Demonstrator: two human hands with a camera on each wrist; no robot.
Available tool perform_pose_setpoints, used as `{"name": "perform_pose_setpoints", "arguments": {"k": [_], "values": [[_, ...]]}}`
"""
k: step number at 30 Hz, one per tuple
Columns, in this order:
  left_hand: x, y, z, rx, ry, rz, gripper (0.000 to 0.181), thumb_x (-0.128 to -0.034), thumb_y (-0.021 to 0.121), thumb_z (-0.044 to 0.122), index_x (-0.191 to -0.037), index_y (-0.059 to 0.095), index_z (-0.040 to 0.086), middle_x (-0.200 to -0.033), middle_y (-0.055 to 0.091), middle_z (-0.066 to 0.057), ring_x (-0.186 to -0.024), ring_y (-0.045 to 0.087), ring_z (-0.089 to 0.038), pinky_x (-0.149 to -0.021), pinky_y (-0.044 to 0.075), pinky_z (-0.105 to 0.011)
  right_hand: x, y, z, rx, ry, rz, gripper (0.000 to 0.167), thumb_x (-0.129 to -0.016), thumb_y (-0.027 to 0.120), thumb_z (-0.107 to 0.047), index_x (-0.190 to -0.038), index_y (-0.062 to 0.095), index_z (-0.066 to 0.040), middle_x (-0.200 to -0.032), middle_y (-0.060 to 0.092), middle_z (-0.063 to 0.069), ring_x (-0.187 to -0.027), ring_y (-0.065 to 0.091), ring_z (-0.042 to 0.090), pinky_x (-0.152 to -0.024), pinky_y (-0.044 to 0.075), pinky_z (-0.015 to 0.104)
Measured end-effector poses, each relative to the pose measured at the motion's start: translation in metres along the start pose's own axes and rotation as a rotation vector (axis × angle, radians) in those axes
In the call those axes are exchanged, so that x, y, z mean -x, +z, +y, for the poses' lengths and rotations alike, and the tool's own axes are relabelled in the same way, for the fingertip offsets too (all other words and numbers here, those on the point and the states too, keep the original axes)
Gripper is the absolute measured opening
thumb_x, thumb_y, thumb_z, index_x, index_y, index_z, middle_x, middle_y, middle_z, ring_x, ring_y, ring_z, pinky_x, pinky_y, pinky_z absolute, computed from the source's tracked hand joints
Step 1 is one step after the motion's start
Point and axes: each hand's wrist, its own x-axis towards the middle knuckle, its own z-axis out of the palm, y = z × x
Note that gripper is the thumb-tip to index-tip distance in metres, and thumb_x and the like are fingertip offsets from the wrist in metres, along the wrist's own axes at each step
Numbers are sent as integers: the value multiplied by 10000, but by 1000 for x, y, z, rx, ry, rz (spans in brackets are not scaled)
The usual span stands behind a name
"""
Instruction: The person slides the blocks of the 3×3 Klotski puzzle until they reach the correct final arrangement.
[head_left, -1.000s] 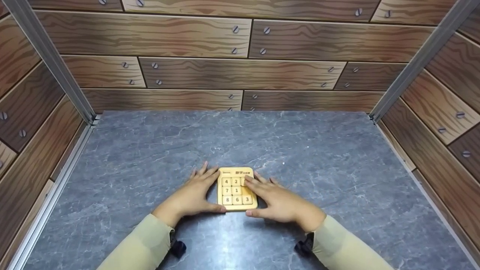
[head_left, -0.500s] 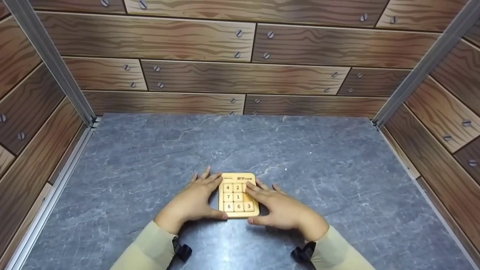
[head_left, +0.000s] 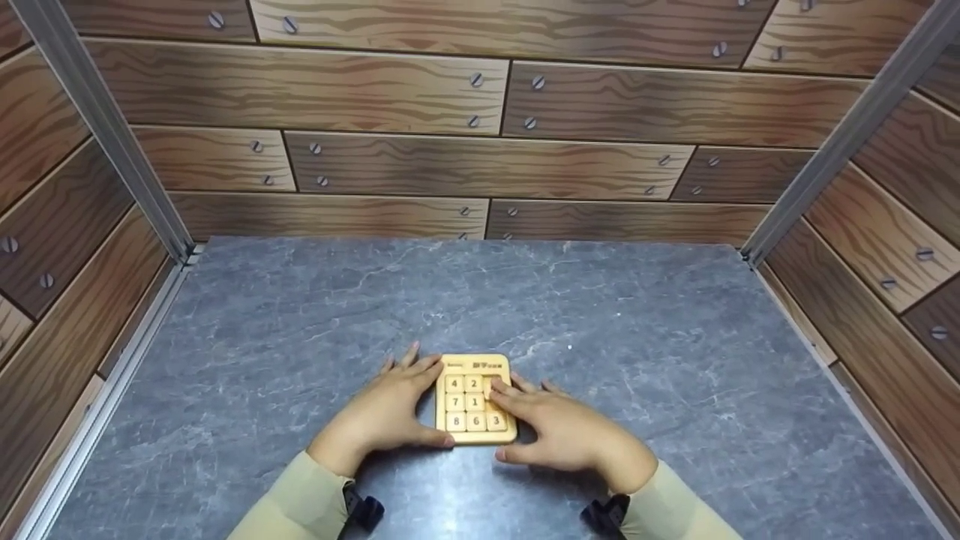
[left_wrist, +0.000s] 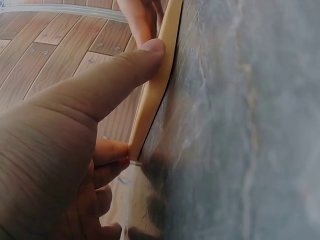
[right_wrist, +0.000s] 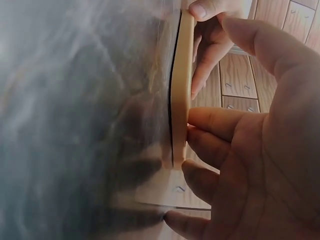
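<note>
A yellow number slide puzzle lies flat on the grey marbled table. My left hand grips its left side, thumb at the near left corner and forefinger at the far left edge. In the left wrist view that thumb presses the puzzle's side wall. My right hand lies over the right side, its extended fingertips on a tile in the right column, which they partly hide. A bare strip shows at the top of that column. The right thumb stays off the frame, as the right wrist view shows beside the puzzle.
Wood-plank-patterned walls enclose the table at the back and sides, with metal posts at the back corners. Small black cameras are strapped at both wrists.
The right fingertips have slid slightly toward me along the right column, and the tile under them has moved down from the top row. The left hand keeps its hold.
</note>
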Motion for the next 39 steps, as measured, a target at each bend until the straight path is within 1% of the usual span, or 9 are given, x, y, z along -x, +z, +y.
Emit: {"name": "perform_pose_setpoints", "arguments": {"k": [5,12,19,22,24,27,30,35,39], "values": [[-2,2,-3,-5,-7,-3,1272,-750,997,653,-1745,432,96,-1865,344,-73,-1792,130,-377,-1459,97,-670,-1,-1,-4,32,-1,-41,969,-984,707,-744,-1753,438,-220,-1864,311,-86,-1776,236,325,-1441,136,706],[-1,0,1,-36,1,-19,1217,-758,1014,585,-1696,489,16,-1838,393,-157,-1783,167,-413,-1458,83,-682,-4,-2,-15,49,14,-94,955,-971,724,-737,-1733,478,-217,-1851,352,-67,-1767,274,321,-1435,168,714],[-1,0,5,-45,9,-36,1218,-733,1033,582,-1679,515,15,-1820,430,-141,-1770,237,-398,-1456,115,-686,-2,-4,-27,65,42,-117,875,-970,753,-687,-1676,573,-204,-1809,449,-51,-1739,352,312,-1416,252,716],[-1,0,6,-42,13,-47,1223,-747,1021,590,-1696,494,26,-1823,427,-133,-1761,269,-392,-1458,120,-680,-1,-5,-28,82,35,-81,815,-984,760,-644,-1646,612,-191,-1784,502,-27,-1707,416,341,-1404,302,698],[0,-2,6,-41,13,-47,1229,-750,1018,589,-1701,483,25,-1828,418,-129,-1759,275,-393,-1458,122,-679,-3,-6,-28,94,10,-27,761,-1000,767,-586,-1623,635,-169,-1746,560,16,-1657,490,361,-1386,359,672],[1,-5,7,-46,10,-42,1235,-750,1018,584,-1704,474,18,-1835,402,-127,-1757,276,-403,-1455,122,-685,-7,-8,-27,98,-16,50,732,-1019,764,-526,-1628,622,-145,-1721,587,83,-1607,547,387,-1364,406,653],[1,-9,11,-52,8,-37,1233,-755,1016,575,-1706,467,15,-1842,385,-130,-1755,271,-415,-1454,120,-685,-11,-9,-25,86,-29,75,794,-1031,746,-533,-1696,536,-155,-1769,523,98,-1640,506,383,-1381,380,650],[0,-10,16,-56,10,-42,1232,-770,1007,570,-1714,448,11,-1853,363,-123,-1756,268,-415,-1458,122,-674,-16,-4,-16,61,-69,37,876,-1040,715,-588,-1769,413,-209,-1861,360,-14,-1747,322,348,-1427,262,665],[-2,-11,17,-66,14,-43,1234,-775,1003,570,-1718,440,9,-1856,361,-115,-1755,273,-408,-1459,133,-667,-20,-1,-10,32,-69,12,877,-1037,710,-603,-1772,408,-232,-1872,324,-73,-1773,249,332,-1439,205,678]]}}
